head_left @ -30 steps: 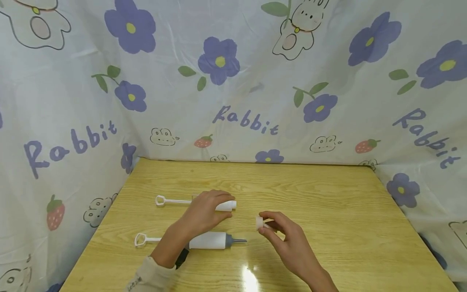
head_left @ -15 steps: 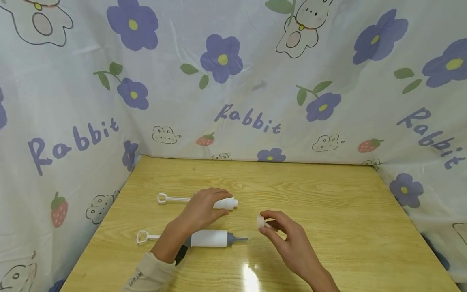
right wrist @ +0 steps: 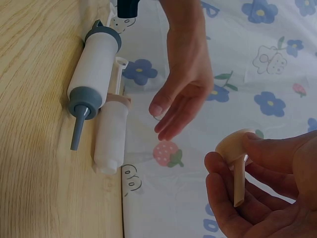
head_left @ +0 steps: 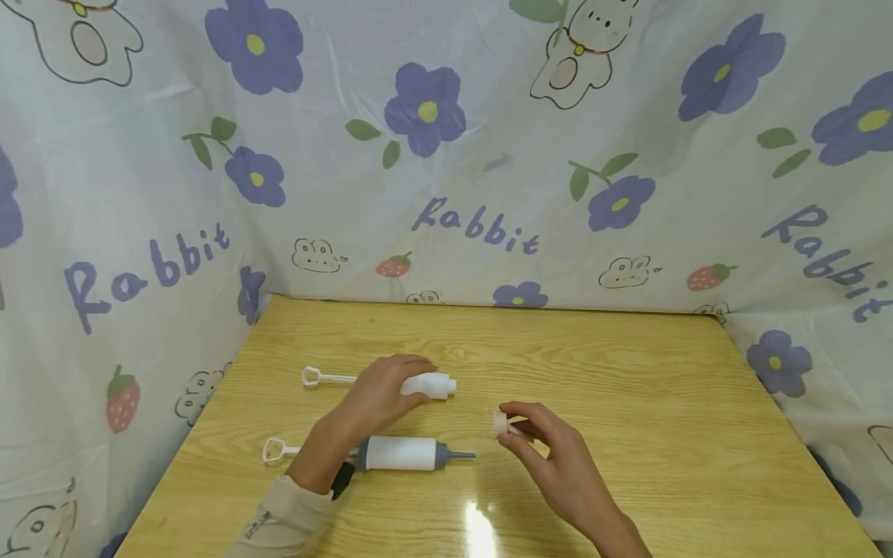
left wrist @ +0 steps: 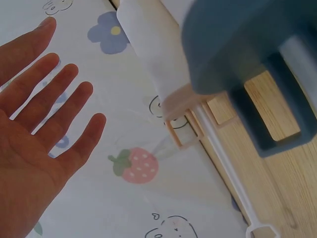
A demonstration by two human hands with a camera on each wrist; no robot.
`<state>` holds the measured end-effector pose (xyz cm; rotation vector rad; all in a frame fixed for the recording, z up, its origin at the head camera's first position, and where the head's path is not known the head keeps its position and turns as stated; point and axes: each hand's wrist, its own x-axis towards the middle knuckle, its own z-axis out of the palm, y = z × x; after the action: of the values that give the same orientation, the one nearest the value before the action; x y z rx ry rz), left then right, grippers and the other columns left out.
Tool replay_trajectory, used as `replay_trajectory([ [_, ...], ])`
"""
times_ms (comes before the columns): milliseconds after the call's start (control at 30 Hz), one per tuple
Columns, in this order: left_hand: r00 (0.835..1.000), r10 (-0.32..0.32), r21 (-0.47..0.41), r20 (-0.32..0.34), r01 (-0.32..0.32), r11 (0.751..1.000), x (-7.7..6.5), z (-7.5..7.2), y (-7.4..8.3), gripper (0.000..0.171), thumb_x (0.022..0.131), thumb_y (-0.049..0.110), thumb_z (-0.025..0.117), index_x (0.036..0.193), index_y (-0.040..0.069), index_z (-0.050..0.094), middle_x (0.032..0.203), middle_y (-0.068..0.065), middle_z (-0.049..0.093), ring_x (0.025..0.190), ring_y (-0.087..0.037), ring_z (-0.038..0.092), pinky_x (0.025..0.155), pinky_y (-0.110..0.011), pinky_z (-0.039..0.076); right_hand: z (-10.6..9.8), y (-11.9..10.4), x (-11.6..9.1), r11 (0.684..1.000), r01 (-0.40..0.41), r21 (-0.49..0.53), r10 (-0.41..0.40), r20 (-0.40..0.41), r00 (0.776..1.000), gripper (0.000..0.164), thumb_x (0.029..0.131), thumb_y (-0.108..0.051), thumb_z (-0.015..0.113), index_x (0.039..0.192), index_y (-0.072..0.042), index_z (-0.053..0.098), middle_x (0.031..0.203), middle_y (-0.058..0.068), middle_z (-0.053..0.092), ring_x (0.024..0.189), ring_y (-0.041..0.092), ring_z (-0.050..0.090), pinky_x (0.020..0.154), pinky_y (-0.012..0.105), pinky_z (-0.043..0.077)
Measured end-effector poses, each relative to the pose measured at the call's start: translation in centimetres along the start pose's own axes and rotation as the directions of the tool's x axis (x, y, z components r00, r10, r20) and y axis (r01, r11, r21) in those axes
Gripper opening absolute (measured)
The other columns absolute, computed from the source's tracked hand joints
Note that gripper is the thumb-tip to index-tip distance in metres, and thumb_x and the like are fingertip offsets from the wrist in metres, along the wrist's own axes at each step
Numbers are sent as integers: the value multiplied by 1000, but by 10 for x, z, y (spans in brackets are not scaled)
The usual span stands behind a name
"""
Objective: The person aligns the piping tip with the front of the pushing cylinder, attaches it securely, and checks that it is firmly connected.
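Observation:
My right hand (head_left: 558,461) pinches a beige nozzle (right wrist: 239,181), a round cap with a thin spout, above the table's middle. Left of it lies a white syringe-like dispenser (head_left: 434,385) with a beige collar, a ring-handled plunger and a bare threadless-looking front end. My left hand (head_left: 380,399) hovers over that dispenser, fingers relaxed; the left wrist view shows the palm (left wrist: 44,139) holding nothing, and the right wrist view shows it apart from the barrel. Nearer me lies a second dispenser (head_left: 402,453) with a grey-blue collar and long nozzle, partly hidden by my left forearm.
The wood-grain table (head_left: 593,356) meets a printed rabbit-and-flower curtain (head_left: 474,163) at its back and sides. A black object (head_left: 343,480) sits at my left wrist. Glare shines on the tabletop near the front.
My left hand has drawn slightly leftward off the beige-collared dispenser, so more of its barrel shows. The right hand stays nearly still with the nozzle. The head view has shifted slightly.

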<state>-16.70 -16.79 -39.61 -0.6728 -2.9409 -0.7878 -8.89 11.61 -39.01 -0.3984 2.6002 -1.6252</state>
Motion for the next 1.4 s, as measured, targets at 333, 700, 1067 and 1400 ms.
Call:
replay_trajectory([
  [333, 1000, -16, 10, -2, 16, 1000, -1, -1, -11, 48, 89, 16, 82, 135, 10, 68, 141, -10, 66, 133, -35, 60, 109, -57, 49, 2, 0, 0, 1000, 8, 1, -8, 3, 1000, 31, 98, -30, 70, 129, -31, 67, 124, -9, 71, 104, 5, 72, 82, 22, 59],
  [700, 999, -46, 14, 16, 46, 999, -4, 0, -19, 49, 88, 15, 82, 135, 10, 68, 140, -10, 66, 131, -35, 62, 108, -56, 51, 3, 3, -3, 1000, -9, 3, 9, 29, 1000, 34, 98, -37, 69, 131, -28, 67, 125, -8, 71, 105, 6, 71, 84, 22, 58],
  [1067, 992, -110, 82, 57, 105, 991, 1, 2, -32, 50, 88, 16, 82, 135, 9, 68, 142, -11, 65, 129, -36, 62, 108, -55, 50, 4, 2, -2, 1000, 11, 2, -11, 30, 999, 34, 98, -35, 69, 131, -28, 66, 123, -5, 72, 104, 6, 72, 80, 22, 58],
  [1400, 989, -130, 101, 64, 123, 987, 6, 1, -38, 50, 87, 16, 83, 134, 7, 68, 141, -13, 65, 128, -36, 63, 107, -54, 51, 2, 0, -2, 1000, 6, -14, -5, 25, 1000, 34, 98, -36, 70, 131, -28, 66, 123, -7, 72, 105, 6, 72, 83, 22, 58],
])
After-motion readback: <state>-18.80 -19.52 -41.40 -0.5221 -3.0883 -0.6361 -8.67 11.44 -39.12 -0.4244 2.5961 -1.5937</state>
